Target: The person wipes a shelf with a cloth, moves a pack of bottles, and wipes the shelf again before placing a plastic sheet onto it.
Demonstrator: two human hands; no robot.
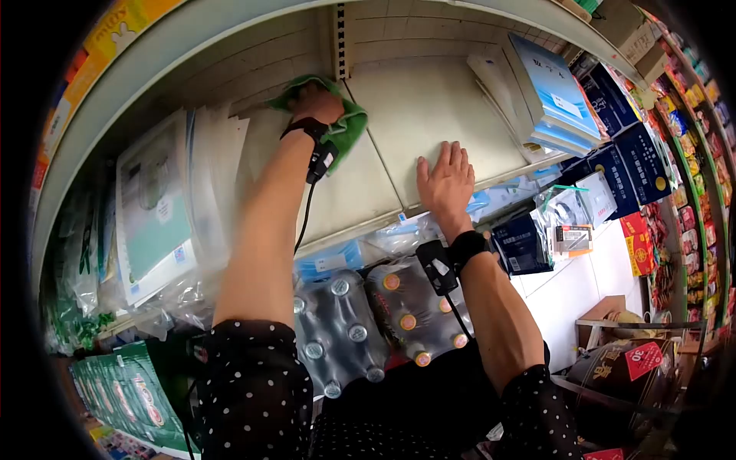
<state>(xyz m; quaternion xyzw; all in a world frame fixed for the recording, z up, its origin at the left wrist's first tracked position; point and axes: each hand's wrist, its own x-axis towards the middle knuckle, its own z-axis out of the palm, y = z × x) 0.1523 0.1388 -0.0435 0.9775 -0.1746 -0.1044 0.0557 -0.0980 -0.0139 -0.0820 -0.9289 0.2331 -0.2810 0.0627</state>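
My left hand (318, 104) presses a green cloth (352, 129) onto the cream metal shelf (425, 100), close to the back wall; its fingers are curled over the cloth. My right hand (446, 182) lies palm down near the shelf's front edge, fingers stretched out and holding nothing. Stacked papers and notebooks (157, 203) stand left of my left forearm. To the right of my right hand, a stack of blue books (553, 96) sits on the shelf. Each wrist wears a black strap with a small device and a cable.
Shrink-wrapped bottles (356, 332) are below the shelf front, under my forearms. Dark blue packages (640, 165) and a clear bag with a small box (573, 239) lie at the right. Green packages (126, 391) are at lower left. Stocked shelves (698, 153) line the far right.
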